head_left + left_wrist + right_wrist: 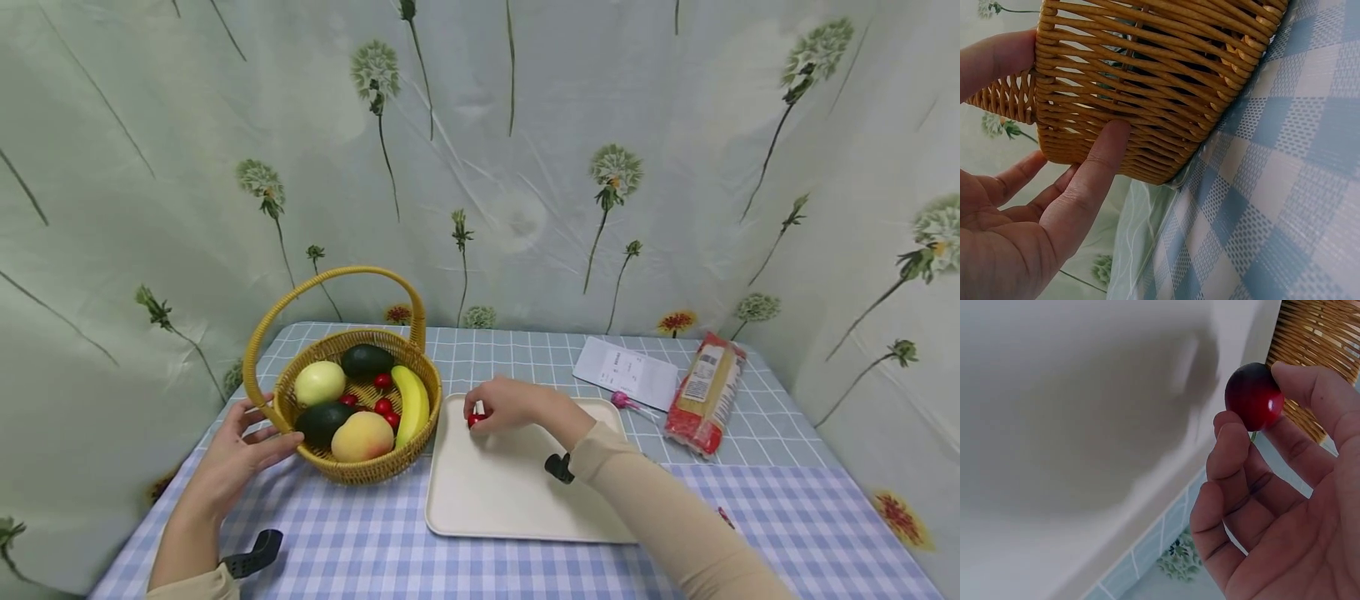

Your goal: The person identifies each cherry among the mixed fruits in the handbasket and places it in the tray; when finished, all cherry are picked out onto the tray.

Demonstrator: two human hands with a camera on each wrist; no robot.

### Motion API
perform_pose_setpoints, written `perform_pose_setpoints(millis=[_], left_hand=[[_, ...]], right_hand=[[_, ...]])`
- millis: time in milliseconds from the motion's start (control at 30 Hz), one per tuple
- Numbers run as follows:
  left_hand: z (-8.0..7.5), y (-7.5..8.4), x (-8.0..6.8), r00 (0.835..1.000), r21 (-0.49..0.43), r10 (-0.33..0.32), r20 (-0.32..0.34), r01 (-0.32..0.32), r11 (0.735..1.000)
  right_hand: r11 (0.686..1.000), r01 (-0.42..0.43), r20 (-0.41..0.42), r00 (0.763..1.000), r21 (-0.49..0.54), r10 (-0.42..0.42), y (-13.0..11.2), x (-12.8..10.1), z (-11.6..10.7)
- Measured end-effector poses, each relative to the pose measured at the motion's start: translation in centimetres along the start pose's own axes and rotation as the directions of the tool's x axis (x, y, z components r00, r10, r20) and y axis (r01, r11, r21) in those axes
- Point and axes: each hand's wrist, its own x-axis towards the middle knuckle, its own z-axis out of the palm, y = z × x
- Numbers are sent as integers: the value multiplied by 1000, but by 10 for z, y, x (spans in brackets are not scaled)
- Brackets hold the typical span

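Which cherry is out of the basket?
The one pinched in the right hand, the cherry, over the tray; the others lie among the fruit in the basket.

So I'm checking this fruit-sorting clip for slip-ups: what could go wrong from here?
1. The right hand pinches the small round cherry with fingertips only, just above the cream tray; let go carelessly, it may roll off over the low rim.
2. The left hand only touches the wicker basket with straight fingers; a knock could shift it and jostle the banana and peach inside.
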Motion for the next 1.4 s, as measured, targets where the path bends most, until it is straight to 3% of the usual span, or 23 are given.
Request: perform_pose_setpoints(millis=[800,1400], left_hand=[[3,-1,1,1000,9,3,-3,-2,1000],[2,-1,0,1000,-44,13,-3,-13,999]], right_hand=[[999,36,-24,999,17,-36,3,4,16],[996,60,-50,997,60,-57,4,6,18]])
